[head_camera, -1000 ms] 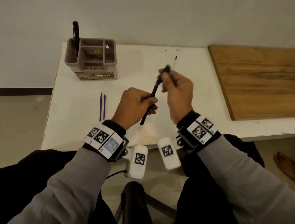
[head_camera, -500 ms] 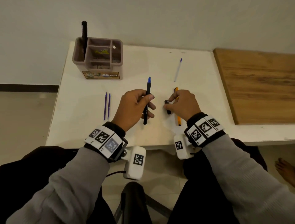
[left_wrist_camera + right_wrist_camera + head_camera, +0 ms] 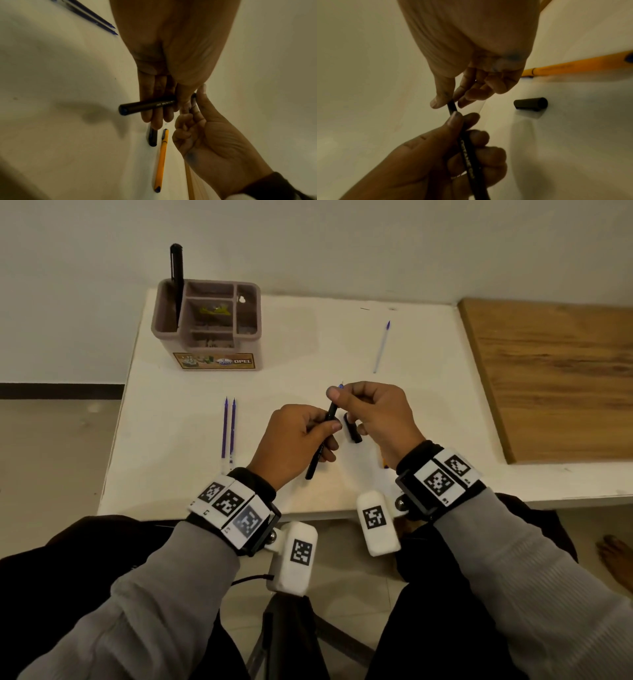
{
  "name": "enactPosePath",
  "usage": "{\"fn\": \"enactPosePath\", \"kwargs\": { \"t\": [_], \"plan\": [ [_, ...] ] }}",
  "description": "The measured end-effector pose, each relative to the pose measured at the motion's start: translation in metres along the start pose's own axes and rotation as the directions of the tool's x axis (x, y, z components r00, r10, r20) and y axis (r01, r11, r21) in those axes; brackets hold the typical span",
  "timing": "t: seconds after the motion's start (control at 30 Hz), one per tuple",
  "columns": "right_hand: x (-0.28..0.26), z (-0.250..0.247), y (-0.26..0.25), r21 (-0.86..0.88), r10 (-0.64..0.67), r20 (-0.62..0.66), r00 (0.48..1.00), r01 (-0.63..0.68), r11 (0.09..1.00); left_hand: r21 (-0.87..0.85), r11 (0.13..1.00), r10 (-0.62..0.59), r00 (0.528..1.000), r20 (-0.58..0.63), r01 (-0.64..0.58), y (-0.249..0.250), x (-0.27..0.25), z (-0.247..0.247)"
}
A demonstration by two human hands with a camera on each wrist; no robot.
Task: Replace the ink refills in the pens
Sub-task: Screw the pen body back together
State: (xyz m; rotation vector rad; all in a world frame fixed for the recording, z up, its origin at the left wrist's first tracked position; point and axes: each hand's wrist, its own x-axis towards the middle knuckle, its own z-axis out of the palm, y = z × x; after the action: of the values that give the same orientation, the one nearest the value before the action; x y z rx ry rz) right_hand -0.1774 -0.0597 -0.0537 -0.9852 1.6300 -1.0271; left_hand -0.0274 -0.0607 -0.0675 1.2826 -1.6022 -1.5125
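Note:
A black pen point(image 3: 322, 436) point(image 3: 145, 105) point(image 3: 467, 155) is tilted above the white table point(image 3: 171, 440). My left hand point(image 3: 301, 440) point(image 3: 159, 105) point(image 3: 453, 155) grips its barrel. My right hand point(image 3: 370, 412) point(image 3: 197, 121) point(image 3: 452, 100) pinches the pen's upper end, where a blue tip point(image 3: 340, 385) shows. The black cap point(image 3: 352, 431) point(image 3: 152, 136) point(image 3: 530, 103) lies on the table under my right hand. Two purple refills point(image 3: 228, 429) point(image 3: 92, 19) lie side by side to the left. A pale refill with a blue tip point(image 3: 382, 347) lies farther back.
An orange pen point(image 3: 160, 161) point(image 3: 573, 66) lies on the table under my right wrist. A brown organiser point(image 3: 209, 326) with a black pen point(image 3: 177, 282) standing in it is at the back left. A wooden board point(image 3: 555, 378) covers the right side.
My right hand has left the black cap on the table and risen to pinch the pen's upper end. My left hand has kept its grip on the pen, now tilted.

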Motion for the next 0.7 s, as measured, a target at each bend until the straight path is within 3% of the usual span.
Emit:
{"fn": "enactPosePath", "kwargs": {
  "t": [0.13,0.3,0.43,0.57,0.7],
  "plan": [
    [0.0009,0.0010,-0.0011,0.072,-0.020,0.007,1.000,0.020,0.997,0.020,1.000,0.022,0.999,0.029,-0.023,0.0011,0.0012,0.0002],
    [-0.0008,-0.0030,-0.0050,0.154,-0.026,0.150,0.988,0.002,0.988,-0.023,0.999,0.048,0.998,0.034,-0.047,0.0013,0.0022,-0.0053],
    [-0.0022,-0.0005,-0.0043,0.119,-0.050,0.068,0.996,0.041,0.992,-0.025,0.999,0.040,0.998,0.053,-0.038,-0.0004,0.0012,-0.0042],
    [-0.0034,-0.0011,-0.0058,0.163,-0.060,0.157,0.986,0.034,0.986,-0.013,0.999,0.040,0.998,0.048,-0.039,-0.0013,0.0022,-0.0050],
    [-0.0009,-0.0015,-0.0038,0.105,-0.083,0.081,0.993,0.075,0.992,-0.008,0.999,0.043,0.997,0.057,-0.043,-0.0009,0.0014,-0.0041]
  ]
}}
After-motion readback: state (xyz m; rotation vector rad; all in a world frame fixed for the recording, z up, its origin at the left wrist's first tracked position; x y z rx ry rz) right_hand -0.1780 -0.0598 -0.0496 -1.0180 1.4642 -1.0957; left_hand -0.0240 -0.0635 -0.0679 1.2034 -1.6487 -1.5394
